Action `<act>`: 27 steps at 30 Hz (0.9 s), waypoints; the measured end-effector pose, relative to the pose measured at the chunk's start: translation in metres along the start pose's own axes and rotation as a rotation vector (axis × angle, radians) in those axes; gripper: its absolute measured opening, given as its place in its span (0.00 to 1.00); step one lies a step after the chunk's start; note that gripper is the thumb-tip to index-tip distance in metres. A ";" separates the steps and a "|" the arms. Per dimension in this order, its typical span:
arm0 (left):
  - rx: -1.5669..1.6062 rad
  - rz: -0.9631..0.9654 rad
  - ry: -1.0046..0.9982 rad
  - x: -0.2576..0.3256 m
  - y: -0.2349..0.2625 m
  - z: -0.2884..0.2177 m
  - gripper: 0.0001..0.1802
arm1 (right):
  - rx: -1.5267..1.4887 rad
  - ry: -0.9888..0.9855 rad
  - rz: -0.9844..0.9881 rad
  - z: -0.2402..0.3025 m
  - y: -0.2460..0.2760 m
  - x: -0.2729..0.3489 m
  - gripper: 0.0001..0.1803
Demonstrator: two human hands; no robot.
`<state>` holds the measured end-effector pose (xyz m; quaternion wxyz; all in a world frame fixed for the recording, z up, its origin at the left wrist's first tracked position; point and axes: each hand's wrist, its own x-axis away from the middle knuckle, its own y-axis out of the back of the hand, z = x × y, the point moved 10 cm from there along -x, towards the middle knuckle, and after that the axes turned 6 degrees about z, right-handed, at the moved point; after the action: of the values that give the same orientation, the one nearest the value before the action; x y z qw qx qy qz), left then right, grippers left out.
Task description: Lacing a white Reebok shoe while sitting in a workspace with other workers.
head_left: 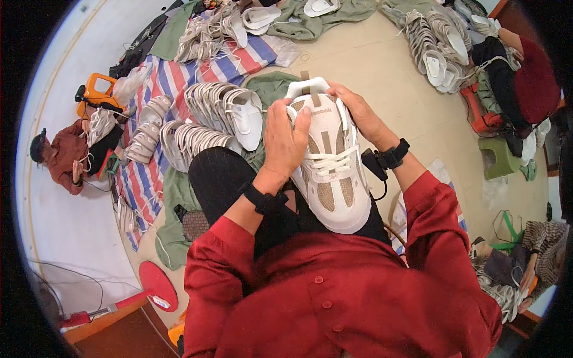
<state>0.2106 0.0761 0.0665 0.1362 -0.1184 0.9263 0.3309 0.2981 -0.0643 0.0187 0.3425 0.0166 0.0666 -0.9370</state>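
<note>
A white and beige sneaker (pixel 334 185) rests over my lap, its toe toward me and its heel collar away. White laces cross its front over tan mesh panels. Around the left side of the shoe's opening my left hand (pixel 285 137) is closed, with the thumb by the tongue. My right hand (pixel 359 113) grips the collar from the other side. The fingertips under the shoe are hidden. Just left of my knee stand rows of nested white shoe parts (pixel 227 110), the nearest things to my left hand apart from the sneaker.
A striped sheet (pixel 173 83) and green cloth lie on the floor at left. Another person (pixel 68 155) sits at far left, and one in dark red (pixel 534 77) at far right. More shoe stacks (pixel 439 48) stand at upper right. A red round-based stand (pixel 158 286) is at lower left.
</note>
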 end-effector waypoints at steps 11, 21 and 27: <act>0.527 0.249 0.243 0.007 -0.007 0.039 0.32 | 0.458 0.301 -0.294 0.069 0.007 0.078 0.07; 0.142 0.259 0.068 0.056 0.023 0.004 0.17 | 0.638 0.209 -0.095 0.059 -0.008 0.102 0.06; 0.074 0.244 -0.072 0.055 0.016 -0.003 0.10 | 0.570 0.122 -0.082 0.052 -0.004 0.099 0.05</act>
<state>0.1538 0.0794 0.0600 0.1326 0.0121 0.9398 0.3146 0.2203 -0.1316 0.0630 0.2812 0.1657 -0.1782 -0.9283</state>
